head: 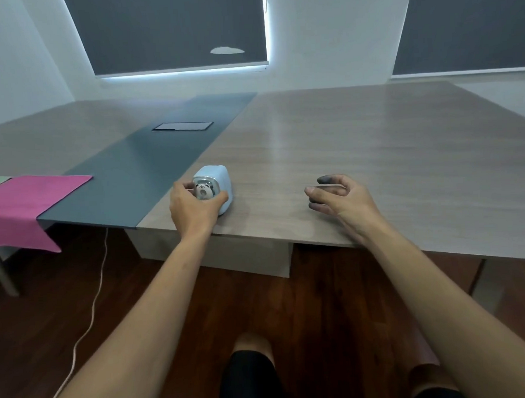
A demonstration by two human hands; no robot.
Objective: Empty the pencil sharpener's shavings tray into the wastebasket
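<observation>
One hand (191,207) around sharpener (216,186)

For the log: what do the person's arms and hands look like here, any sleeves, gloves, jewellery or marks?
Both forearms are bare, with no sleeves in view. The left hand and right hand have no gloves, rings, watch or bracelets. The right hand's fingertips carry dark grey smudges. Black shorts show below.

No text, brand, number or sign could be read anywhere; the only marking was a small cartoon bear face, without lettering, on the near end of the pale blue pencil sharpener (216,183) standing on the table (359,151).
</observation>
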